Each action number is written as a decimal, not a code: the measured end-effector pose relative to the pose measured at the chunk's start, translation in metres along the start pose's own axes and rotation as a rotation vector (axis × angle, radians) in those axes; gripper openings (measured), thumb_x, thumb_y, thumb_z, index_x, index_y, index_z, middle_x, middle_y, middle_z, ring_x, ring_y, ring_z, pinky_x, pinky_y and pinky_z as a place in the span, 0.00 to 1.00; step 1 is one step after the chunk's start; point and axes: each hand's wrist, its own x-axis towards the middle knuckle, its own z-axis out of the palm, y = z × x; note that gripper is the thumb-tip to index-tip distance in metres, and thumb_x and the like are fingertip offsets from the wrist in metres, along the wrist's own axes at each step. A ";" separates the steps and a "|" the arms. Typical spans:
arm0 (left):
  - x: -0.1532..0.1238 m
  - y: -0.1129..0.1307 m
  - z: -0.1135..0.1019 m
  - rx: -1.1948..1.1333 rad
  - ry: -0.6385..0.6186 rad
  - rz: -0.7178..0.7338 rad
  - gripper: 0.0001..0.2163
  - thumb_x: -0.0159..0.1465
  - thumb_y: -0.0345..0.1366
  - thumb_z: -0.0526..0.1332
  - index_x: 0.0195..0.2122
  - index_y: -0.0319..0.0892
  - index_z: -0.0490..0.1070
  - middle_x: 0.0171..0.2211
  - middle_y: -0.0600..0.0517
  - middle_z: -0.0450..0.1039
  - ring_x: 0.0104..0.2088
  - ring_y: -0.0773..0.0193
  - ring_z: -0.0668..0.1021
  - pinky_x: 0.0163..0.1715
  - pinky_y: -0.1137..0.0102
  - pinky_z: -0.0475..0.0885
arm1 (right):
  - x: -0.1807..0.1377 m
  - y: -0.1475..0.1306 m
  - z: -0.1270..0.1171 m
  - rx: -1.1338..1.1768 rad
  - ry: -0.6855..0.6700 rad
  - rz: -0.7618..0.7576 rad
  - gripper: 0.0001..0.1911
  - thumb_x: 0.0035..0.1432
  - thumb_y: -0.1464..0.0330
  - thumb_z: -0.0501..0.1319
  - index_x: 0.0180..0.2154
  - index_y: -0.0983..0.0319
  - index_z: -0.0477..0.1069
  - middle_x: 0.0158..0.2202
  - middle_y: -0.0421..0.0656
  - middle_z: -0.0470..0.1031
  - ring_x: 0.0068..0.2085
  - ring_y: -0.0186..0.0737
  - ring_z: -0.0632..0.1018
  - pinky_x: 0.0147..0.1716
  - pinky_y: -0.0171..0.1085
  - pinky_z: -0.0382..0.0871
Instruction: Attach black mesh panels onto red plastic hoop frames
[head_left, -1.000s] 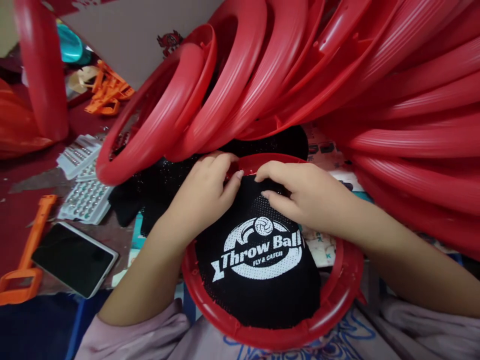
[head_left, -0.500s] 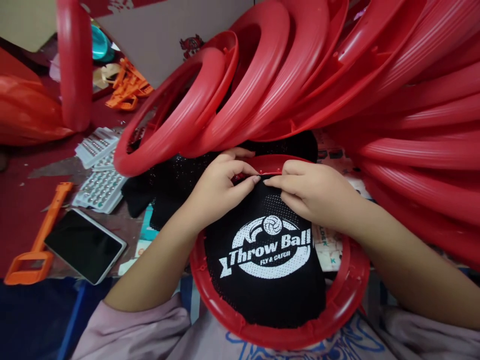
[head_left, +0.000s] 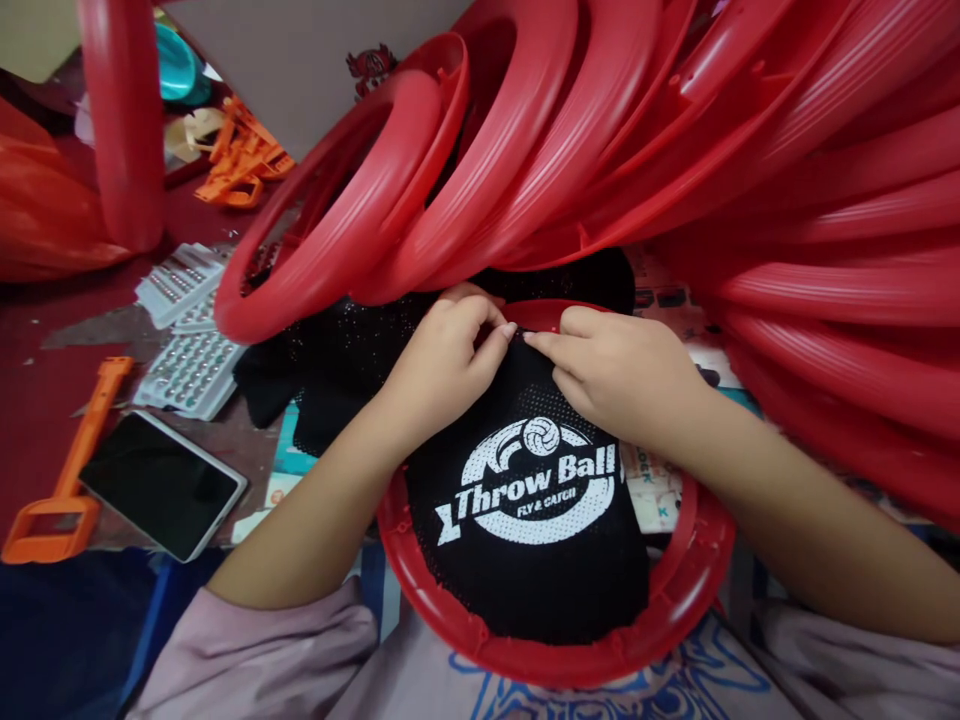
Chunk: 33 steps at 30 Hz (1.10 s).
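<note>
A black mesh net (head_left: 525,590) printed with "Throw Ball" in white lies across a red plastic ring (head_left: 555,665) in front of me. At the ring's far side, my left hand (head_left: 454,355) pinches the net's top edge between thumb and index finger. Close beside it, my right hand (head_left: 622,370) has its fingers pressed together on the same edge, index fingertip near the left thumb. The ring's right inner side is not covered by the net. The fingertips hide the exact spot where the edge meets the ring.
Stacked red rings (head_left: 495,190) lean behind and to the right. More black mesh (head_left: 337,360) lies under them. At left are a phone (head_left: 163,485), an orange plastic handle (head_left: 71,500), trays of small metal pieces (head_left: 191,370), orange parts (head_left: 240,155) and an orange bag (head_left: 45,220).
The view has shifted slightly, so everything sits a little higher and further left. Both hands stay at the net's top edge; the left fingers are bent a bit more.
</note>
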 end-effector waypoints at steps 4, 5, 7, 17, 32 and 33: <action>0.001 -0.001 0.002 0.000 -0.007 0.002 0.07 0.65 0.32 0.56 0.29 0.40 0.67 0.36 0.48 0.73 0.41 0.60 0.75 0.46 0.63 0.71 | 0.001 -0.001 0.000 0.009 -0.011 0.010 0.21 0.66 0.67 0.49 0.54 0.56 0.74 0.36 0.45 0.75 0.32 0.40 0.72 0.24 0.37 0.48; 0.002 -0.001 0.002 0.005 -0.006 0.002 0.07 0.65 0.32 0.56 0.29 0.40 0.67 0.36 0.48 0.72 0.41 0.60 0.75 0.46 0.63 0.71 | 0.001 -0.001 0.000 0.014 -0.012 0.013 0.21 0.66 0.67 0.49 0.54 0.56 0.74 0.36 0.45 0.75 0.32 0.41 0.73 0.24 0.38 0.49; 0.002 -0.001 0.003 0.014 -0.004 0.003 0.07 0.65 0.32 0.56 0.29 0.40 0.67 0.36 0.48 0.72 0.41 0.59 0.75 0.45 0.62 0.71 | 0.001 -0.002 -0.001 0.026 -0.015 0.026 0.21 0.65 0.68 0.50 0.54 0.58 0.74 0.38 0.47 0.76 0.33 0.43 0.74 0.24 0.39 0.51; -0.008 -0.002 -0.002 -0.005 -0.031 0.146 0.11 0.67 0.34 0.55 0.49 0.39 0.68 0.49 0.46 0.73 0.51 0.58 0.74 0.53 0.60 0.69 | -0.004 0.016 -0.017 0.530 0.106 0.206 0.07 0.58 0.69 0.63 0.38 0.61 0.79 0.33 0.41 0.80 0.36 0.40 0.77 0.35 0.37 0.65; -0.012 0.003 -0.004 0.163 -0.149 0.276 0.11 0.67 0.35 0.56 0.49 0.38 0.67 0.55 0.41 0.67 0.55 0.50 0.70 0.54 0.53 0.67 | 0.007 0.020 -0.004 0.619 0.237 0.375 0.07 0.54 0.68 0.64 0.26 0.62 0.77 0.24 0.40 0.75 0.29 0.37 0.74 0.29 0.36 0.62; -0.012 0.003 -0.004 0.175 -0.145 0.282 0.12 0.67 0.35 0.56 0.50 0.38 0.67 0.54 0.40 0.67 0.54 0.50 0.70 0.54 0.53 0.68 | 0.008 0.021 -0.002 0.617 0.246 0.377 0.07 0.54 0.68 0.64 0.26 0.62 0.77 0.24 0.40 0.75 0.29 0.37 0.74 0.29 0.36 0.62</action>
